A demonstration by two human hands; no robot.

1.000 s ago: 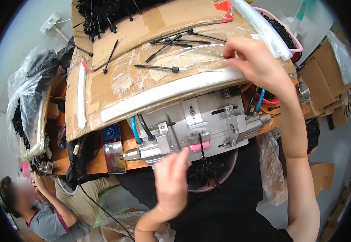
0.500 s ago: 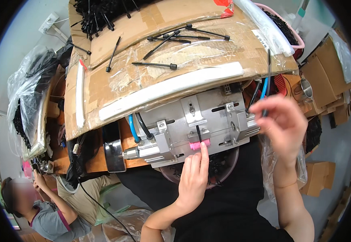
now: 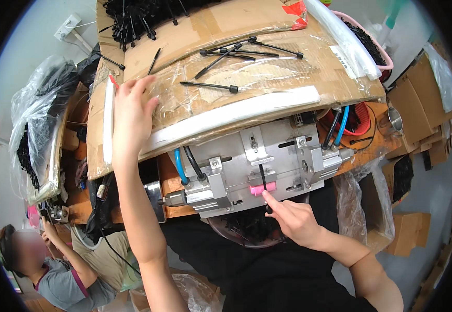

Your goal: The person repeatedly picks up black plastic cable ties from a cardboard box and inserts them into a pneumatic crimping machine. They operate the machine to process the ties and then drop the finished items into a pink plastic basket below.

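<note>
My left hand (image 3: pixel 134 112) reaches over the sloping cardboard, thumb and fingers apart. Its fingertips are at the lower end of a thin black rod (image 3: pixel 154 60), and whether they touch it is unclear. At the metal fixture (image 3: pixel 236 200), my right hand (image 3: pixel 296 221) has its index finger against another black rod (image 3: pixel 263 176), just below the pink block (image 3: pixel 257 188); the other fingers are curled in. That rod stands across the block, and a dark end shows below the index finger.
Several black rods with thick heads (image 3: pixel 233 89) lie on the cardboard (image 3: pixel 184 112). Blue hoses (image 3: pixel 343 125) run to the fixture. A red basket (image 3: pixel 362 119) stands right; a bowl of black parts (image 3: pixel 246 231) sits below. A co-worker (image 3: pixel 64 265) works at far left.
My left hand has left the pink block for the cardboard at upper left. My right hand has come from the right side to the block; the rod it carried is out of it.
</note>
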